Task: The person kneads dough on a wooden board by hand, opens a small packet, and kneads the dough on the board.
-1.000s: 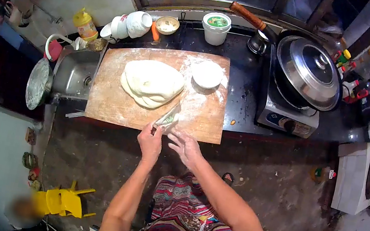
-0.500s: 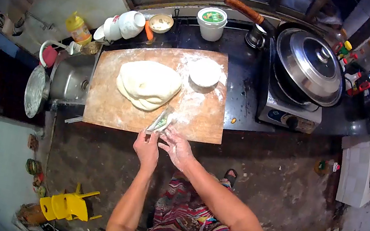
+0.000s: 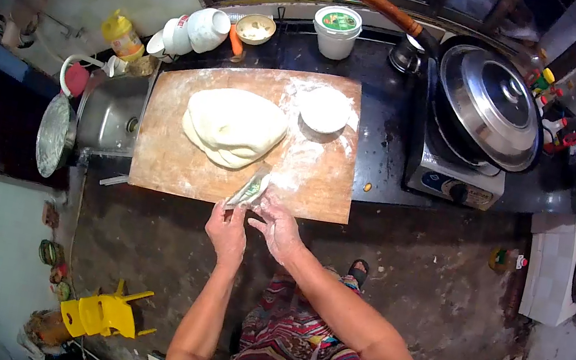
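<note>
Over the front edge of a floured wooden board is a small, shiny packet with green print. My left hand pinches its lower end between thumb and fingers. My right hand, dusted with flour, has its fingertips on the packet's lower right side. Just beyond the packet lies a large lump of pale dough, folded at its near side. A white bowl stands on the board to the right of the dough, with loose flour around it.
At the right, a lidded wok sits on a cooker. A white tub stands behind the board. Stacked bowls and a steel sink are at the left. Yellow stools stand on the floor.
The view has shifted slightly. Both hands stay at the packet, with the fingers of my right hand a little differently placed. The dough and bowl have not moved on the board.
</note>
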{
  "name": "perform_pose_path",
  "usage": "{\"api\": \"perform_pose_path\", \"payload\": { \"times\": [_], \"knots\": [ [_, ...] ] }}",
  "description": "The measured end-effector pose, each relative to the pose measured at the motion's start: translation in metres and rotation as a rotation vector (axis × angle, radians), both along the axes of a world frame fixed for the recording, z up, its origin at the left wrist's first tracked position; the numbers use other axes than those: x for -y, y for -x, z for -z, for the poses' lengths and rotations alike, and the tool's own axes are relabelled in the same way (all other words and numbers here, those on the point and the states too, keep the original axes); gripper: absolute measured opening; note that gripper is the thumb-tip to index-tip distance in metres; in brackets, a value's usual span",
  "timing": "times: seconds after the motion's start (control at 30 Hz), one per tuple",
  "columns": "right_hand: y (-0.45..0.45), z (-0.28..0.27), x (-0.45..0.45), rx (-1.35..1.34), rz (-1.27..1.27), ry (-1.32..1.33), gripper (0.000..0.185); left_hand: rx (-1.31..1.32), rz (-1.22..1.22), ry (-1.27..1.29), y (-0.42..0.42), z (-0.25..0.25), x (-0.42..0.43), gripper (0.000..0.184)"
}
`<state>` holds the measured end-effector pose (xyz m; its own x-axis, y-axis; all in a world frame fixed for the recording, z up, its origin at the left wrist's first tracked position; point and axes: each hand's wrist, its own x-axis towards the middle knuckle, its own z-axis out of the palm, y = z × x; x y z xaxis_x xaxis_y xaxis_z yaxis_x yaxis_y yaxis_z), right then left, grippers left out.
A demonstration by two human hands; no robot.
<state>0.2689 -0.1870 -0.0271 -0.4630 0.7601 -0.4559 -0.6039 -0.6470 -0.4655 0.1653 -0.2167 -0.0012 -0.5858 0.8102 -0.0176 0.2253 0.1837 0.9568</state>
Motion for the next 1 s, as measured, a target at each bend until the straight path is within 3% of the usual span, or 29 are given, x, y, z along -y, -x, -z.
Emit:
{"api": "perform_pose_path", "payload": {
  "times": [0.07, 0.2, 0.37, 0.6, 0.77, 0.97, 1.0],
  "knots": [
    [0.001, 0.003, 0.001, -0.042, -0.011, -0.049, 0.057, -0.056, 0.017, -0.02, 0.0, -0.001, 0.001, 0.016],
    [0.0, -0.003, 0.002, 0.003, -0.042, -0.1, 0.059, 0.166, 0.006, -0.046, 0.0, -0.006, 0.001, 0.015],
    [-0.007, -0.009, 0.005, 0.046, 0.017, 0.002, 0.055, 0.188, -0.031, -0.102, 0.004, -0.011, 0.004, 0.015],
    [-0.037, 0.01, 0.022, 0.333, -0.241, -0.077, 0.044, 0.913, 0.032, -0.324, 0.018, -0.015, 0.014, 0.026],
    [-0.048, 0.016, 0.013, 0.309, -0.121, -0.069, 0.041, 0.831, -0.104, -0.3, 0.018, -0.023, 0.031, 0.025],
    [-0.04, -0.006, 0.0, 0.267, -0.159, -0.046, 0.044, 0.79, -0.11, -0.353, 0.006, -0.008, 0.026, 0.028],
    [-0.042, 0.004, 0.002, 0.397, -0.197, -0.185, 0.047, 0.776, -0.095, -0.359, 0.005, -0.006, 0.025, 0.03]
  ]
}}
